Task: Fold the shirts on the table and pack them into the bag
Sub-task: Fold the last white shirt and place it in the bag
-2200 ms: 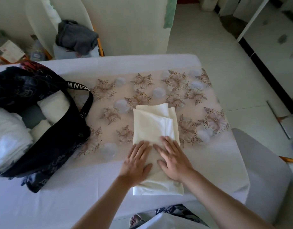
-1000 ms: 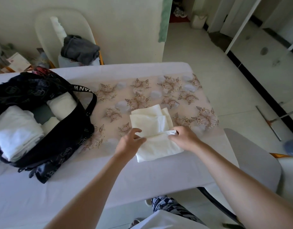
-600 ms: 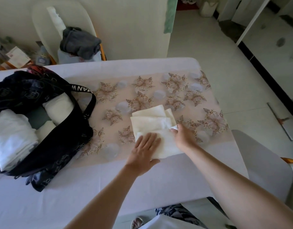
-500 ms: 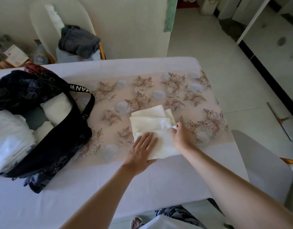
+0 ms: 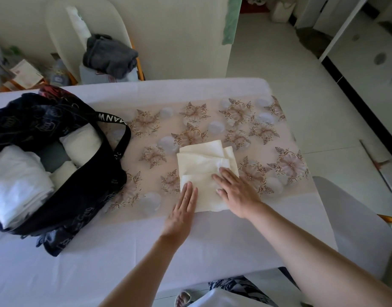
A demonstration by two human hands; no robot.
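Pressing folded cream fabric shirt (image 5: 201,165) flat with straight-fingered left hand (image 5: 183,209), seemingly at its edge, and flat-fingered right hand (image 5: 237,193) on top.

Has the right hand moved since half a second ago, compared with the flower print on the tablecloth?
Yes. The right hand has shifted slightly left, away from the flower print beside the shirt, and now lies flat on it.

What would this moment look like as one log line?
step: pressing fold | left hand: flat on cream shirt | right hand: flat on cream shirt | bag: open, partly packed
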